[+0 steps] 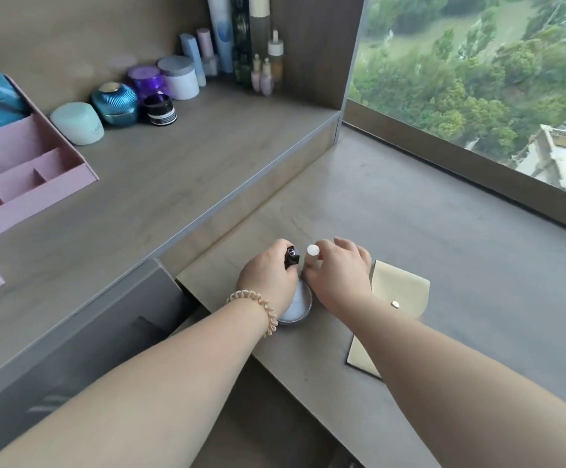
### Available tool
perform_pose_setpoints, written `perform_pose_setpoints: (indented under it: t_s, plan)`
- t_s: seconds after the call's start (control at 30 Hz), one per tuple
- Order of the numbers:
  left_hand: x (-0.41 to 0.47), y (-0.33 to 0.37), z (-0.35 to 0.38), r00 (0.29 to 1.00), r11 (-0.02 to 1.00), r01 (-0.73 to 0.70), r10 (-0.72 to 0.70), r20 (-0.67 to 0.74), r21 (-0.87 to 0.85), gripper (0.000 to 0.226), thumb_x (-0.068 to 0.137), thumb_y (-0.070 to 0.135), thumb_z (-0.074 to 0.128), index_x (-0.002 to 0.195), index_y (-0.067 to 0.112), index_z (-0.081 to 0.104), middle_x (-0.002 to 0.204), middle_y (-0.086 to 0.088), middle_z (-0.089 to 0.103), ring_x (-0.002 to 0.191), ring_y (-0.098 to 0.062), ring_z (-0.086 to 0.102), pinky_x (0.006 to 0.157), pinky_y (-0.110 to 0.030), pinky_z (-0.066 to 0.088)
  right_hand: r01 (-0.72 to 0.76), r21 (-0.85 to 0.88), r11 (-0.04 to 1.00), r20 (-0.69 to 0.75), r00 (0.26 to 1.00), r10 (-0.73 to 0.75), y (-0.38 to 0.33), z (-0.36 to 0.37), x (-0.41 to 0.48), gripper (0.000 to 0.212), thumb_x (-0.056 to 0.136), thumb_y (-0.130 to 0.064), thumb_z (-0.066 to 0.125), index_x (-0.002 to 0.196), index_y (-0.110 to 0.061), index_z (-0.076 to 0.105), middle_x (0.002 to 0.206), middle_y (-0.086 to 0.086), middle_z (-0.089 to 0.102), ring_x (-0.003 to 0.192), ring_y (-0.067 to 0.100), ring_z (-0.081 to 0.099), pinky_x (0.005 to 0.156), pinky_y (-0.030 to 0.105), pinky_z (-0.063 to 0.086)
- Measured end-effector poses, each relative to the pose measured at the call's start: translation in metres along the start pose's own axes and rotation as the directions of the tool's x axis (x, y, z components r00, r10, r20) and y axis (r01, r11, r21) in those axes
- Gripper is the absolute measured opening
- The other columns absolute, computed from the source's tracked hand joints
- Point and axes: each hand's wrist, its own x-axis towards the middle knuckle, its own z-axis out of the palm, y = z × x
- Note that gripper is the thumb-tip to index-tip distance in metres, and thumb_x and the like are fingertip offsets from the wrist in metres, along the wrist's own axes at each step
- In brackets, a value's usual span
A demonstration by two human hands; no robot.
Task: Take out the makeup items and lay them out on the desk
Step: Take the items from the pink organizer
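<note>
Together: black tube [292,257] (left hand [267,276]), white-capped tube [312,250] (right hand [339,276]).

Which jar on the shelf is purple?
The purple jar, behind the small black jar, between the ribbed blue jar and the grey-lidded white jar. No other is purple; the mint jar sits farthest left.

The person is wearing a coiled spiral hair tie [258,309] as a bracelet around the left wrist. It is showing as pale peach, glossy plastic, with its loops sitting close together. Both forearms are showing bare, running from the lower edge of the view up to the left hand [268,278] and the right hand [339,275].
</note>
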Motion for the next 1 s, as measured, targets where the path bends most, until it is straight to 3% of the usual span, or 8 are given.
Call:
perform_pose_setpoints:
  t_s: [0.07,0.17,0.23,0.33,0.43,0.5,0.7,1.0]
  plan:
    - [-0.001,0.0,-0.002,1.0,1.0,0.001,-0.002,0.017,0.02,0.027,0.085,0.026,0.056,0.111,0.027,0.053,0.1,-0.002,0.068,0.097,-0.027,0.061,0.082,-0.037,0.049,-0.008,-0.027,1.0,0.037,0.999,0.009,0.003,-0.002,-0.001,0.022,0.086,-0.033,0.049,0.104,-0.023,0.056,0.112,-0.002,0.064,0.138,0.02,0.027,0.105,0.034,0.017]
    - [-0.006,0.001,-0.012,1.0,0.999,-0.015,0.014,0.017,0.039,0.053,0.084,0.027,0.06,0.133,0.025,0.04,0.123,-0.004,0.06,0.115,-0.026,0.052,0.096,-0.038,0.042,0.029,0.09,0.996,-0.046,0.999,-0.025,0.005,-0.008,-0.008,0.063,0.079,-0.039,0.059,0.136,-0.022,0.038,0.134,-0.002,0.05,0.135,0.021,0.03,0.107,0.036,0.022]
    - [-0.013,-0.001,-0.027,0.998,0.998,-0.056,0.057,-0.029,0.041,0.059,0.085,0.027,0.059,0.138,0.024,0.034,0.131,-0.001,0.053,0.122,-0.023,0.046,0.102,-0.034,0.036,0.139,0.232,0.963,-0.235,0.969,-0.083,0.001,-0.015,-0.017,0.063,0.078,-0.036,0.057,0.135,-0.02,0.037,0.131,0.0,0.051,0.126,0.021,0.041,0.103,0.035,0.029]
    - [-0.025,-0.01,-0.06,0.97,0.979,-0.17,0.187,-0.157,0.115,0.058,0.082,0.029,0.061,0.136,0.023,0.038,0.128,0.003,0.053,0.12,-0.021,0.045,0.102,-0.032,0.033,0.349,0.23,0.908,-0.392,0.888,-0.242,-0.013,-0.026,-0.028,0.049,0.077,-0.028,0.049,0.124,-0.019,0.043,0.119,0.004,0.057,0.113,0.023,0.048,0.098,0.032,0.031]
    - [-0.03,-0.026,-0.105,0.886,0.93,-0.241,0.328,-0.328,0.278,0.053,0.074,0.03,0.063,0.124,0.021,0.05,0.112,0.002,0.06,0.105,-0.025,0.053,0.091,-0.036,0.04,0.448,0.217,0.867,-0.402,0.851,-0.339,-0.051,-0.036,-0.024,0.048,0.073,-0.024,0.046,0.12,-0.021,0.043,0.117,0.005,0.059,0.11,0.025,0.05,0.098,0.03,0.029]
    - [-0.032,-0.038,-0.138,0.846,0.906,-0.213,0.359,-0.395,0.366,0.052,0.071,0.03,0.061,0.121,0.02,0.052,0.113,0.001,0.062,0.105,-0.026,0.054,0.089,-0.038,0.042,0.52,0.208,0.828,-0.403,0.817,-0.412,-0.089,-0.039,-0.018,0.049,0.072,-0.02,0.048,0.121,-0.02,0.044,0.119,0.004,0.059,0.111,0.024,0.049,0.099,0.029,0.028]
    - [-0.044,-0.083,-0.212,0.815,0.89,-0.032,0.287,-0.503,0.456,0.059,0.068,0.027,0.069,0.124,0.022,0.052,0.122,0.001,0.059,0.113,-0.025,0.052,0.091,-0.041,0.04,0.656,0.221,0.722,-0.375,0.741,-0.558,-0.216,-0.027,-0.009,0.056,0.069,-0.01,0.055,0.124,-0.017,0.049,0.126,0.004,0.055,0.117,0.024,0.046,0.1,0.034,0.032]
    - [-0.057,-0.171,-0.312,0.665,0.861,0.162,0.265,-0.698,0.482,0.05,0.065,0.025,0.063,0.115,0.023,0.057,0.122,0.002,0.059,0.112,-0.019,0.042,0.089,-0.035,0.028,0.737,0.196,0.647,-0.283,0.674,-0.682,-0.34,0.021,0.001,0.06,0.066,-0.01,0.059,0.125,-0.016,0.051,0.133,0.009,0.052,0.119,0.03,0.047,0.096,0.043,0.039]
